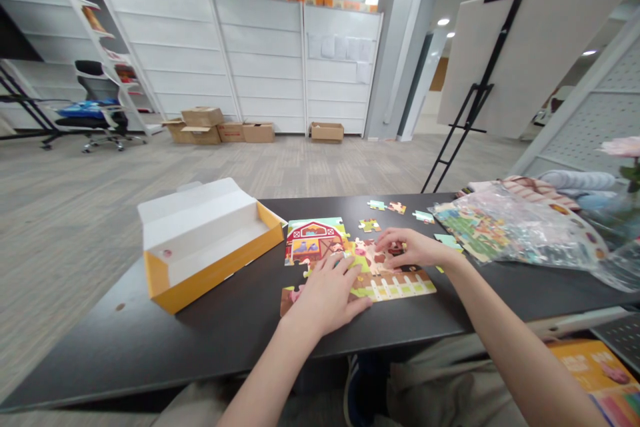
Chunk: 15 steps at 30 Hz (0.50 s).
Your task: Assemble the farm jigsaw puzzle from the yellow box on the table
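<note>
A partly joined jigsaw puzzle (315, 233) lies on the black table, showing a red barn, a cow and a white fence. My left hand (330, 290) rests flat over its lower middle, fingers spread, hiding some of the picture. At the cow, my right hand (417, 247) has its thumb and fingers curved around a puzzle piece (397, 248), partly covered by the fingers. Beyond that hand are several loose pieces, among them a green-and-brown piece (369, 225), a reddish piece (397, 207) and a pale blue piece (423, 217).
An open yellow box (215, 280) with a white inside stands left of the puzzle. To the right, a clear plastic bag (520, 227) holds colourful printed material. The black table (225, 333) ends just before my lap. Across the floor are cardboard boxes (203, 125) and an office chair (97, 103).
</note>
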### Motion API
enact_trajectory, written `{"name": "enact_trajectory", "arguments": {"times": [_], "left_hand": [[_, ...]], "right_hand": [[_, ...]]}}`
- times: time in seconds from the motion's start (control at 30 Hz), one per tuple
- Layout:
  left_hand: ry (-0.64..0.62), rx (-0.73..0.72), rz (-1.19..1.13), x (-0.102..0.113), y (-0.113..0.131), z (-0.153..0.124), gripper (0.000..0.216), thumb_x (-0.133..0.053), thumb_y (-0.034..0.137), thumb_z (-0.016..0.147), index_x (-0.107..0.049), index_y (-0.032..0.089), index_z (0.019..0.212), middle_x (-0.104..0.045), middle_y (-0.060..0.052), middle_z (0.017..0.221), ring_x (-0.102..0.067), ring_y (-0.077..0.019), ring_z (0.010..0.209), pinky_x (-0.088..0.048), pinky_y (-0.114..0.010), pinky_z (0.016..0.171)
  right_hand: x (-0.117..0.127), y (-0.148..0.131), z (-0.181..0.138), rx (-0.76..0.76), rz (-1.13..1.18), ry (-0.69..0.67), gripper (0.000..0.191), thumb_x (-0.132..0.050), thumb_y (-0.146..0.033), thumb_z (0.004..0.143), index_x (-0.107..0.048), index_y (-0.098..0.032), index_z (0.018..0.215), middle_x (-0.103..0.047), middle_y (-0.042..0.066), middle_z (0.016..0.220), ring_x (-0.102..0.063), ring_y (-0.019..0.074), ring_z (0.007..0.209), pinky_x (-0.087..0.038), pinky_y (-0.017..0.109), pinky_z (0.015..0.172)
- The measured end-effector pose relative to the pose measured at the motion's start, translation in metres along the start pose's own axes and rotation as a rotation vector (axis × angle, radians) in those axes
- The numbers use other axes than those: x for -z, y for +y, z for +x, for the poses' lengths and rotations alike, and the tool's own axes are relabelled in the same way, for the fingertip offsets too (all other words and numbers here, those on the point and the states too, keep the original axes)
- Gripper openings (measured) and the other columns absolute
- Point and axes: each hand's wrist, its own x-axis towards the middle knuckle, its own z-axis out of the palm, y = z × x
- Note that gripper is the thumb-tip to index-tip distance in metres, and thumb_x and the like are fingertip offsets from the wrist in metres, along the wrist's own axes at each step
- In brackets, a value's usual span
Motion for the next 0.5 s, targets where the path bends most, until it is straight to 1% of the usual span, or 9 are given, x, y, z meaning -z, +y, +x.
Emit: {"name": "enact_trajectory", "arguments": {"times": [0.07, 0.2, 0.3, 0.4, 0.5], "left_hand": [[0.001, -0.003, 0.001, 0.0006, 0.0004, 0.0001, 0.055, -0.051, 0.060, 0.095, -0.058, 0.023, 0.135, -0.058, -0.008, 0.143, -0.044, -0.0315, 0.137, -0.032, -0.050, 0.118], [-0.001, -0.003, -0.006, 0.0009, 0.0001, -0.0003, 0.054, -0.051, 0.059, 0.095, -0.059, 0.024, 0.134, -0.058, -0.007, 0.143, -0.044, -0.0313, 0.137, -0.031, -0.050, 0.119], [0.007, -0.006, -0.006, -0.0004, -0.0011, -0.0009, 0.054, -0.051, 0.060, 0.094, -0.059, 0.023, 0.134, -0.058, -0.007, 0.143, -0.044, -0.0314, 0.136, -0.030, -0.051, 0.119], [0.014, -0.006, -0.002, -0.0015, -0.0018, -0.0009, 0.055, -0.052, 0.060, 0.094, -0.058, 0.023, 0.134, -0.058, -0.007, 0.143, -0.044, -0.0314, 0.137, -0.031, -0.050, 0.119], [0.006, 0.002, 0.000, -0.0014, -0.0013, -0.0003, 0.055, -0.052, 0.060, 0.094, -0.059, 0.023, 0.134, -0.059, -0.007, 0.142, -0.045, -0.0313, 0.136, -0.032, -0.050, 0.118]], "right_hand": [[-0.0002, -0.0016, -0.0005, -0.016, -0.004, -0.004, 0.039, -0.078, -0.051, 0.076, -0.079, -0.021, 0.100, -0.068, 0.007, 0.100, -0.059, 0.0165, 0.079, -0.046, 0.028, 0.069], [-0.0014, -0.0021, -0.0018, -0.076, 0.032, -0.079, 0.038, -0.075, -0.052, 0.078, -0.079, -0.020, 0.099, -0.068, 0.005, 0.086, -0.057, 0.0160, 0.074, -0.043, 0.026, 0.063], [-0.0019, -0.0037, -0.0034, -0.125, 0.065, -0.088, 0.040, -0.076, -0.053, 0.076, -0.077, -0.019, 0.099, -0.064, 0.001, 0.074, -0.054, 0.0140, 0.066, -0.041, 0.025, 0.059], [-0.0032, -0.0075, -0.0038, -0.140, 0.065, -0.093, 0.041, -0.078, -0.053, 0.075, -0.076, -0.019, 0.098, -0.059, -0.002, 0.069, -0.049, 0.0117, 0.060, -0.036, 0.025, 0.055], [-0.0064, -0.0103, -0.0022, -0.115, 0.040, -0.087, 0.042, -0.082, -0.051, 0.071, -0.075, -0.019, 0.097, -0.056, -0.004, 0.067, -0.045, 0.0107, 0.058, -0.033, 0.024, 0.053]]}}
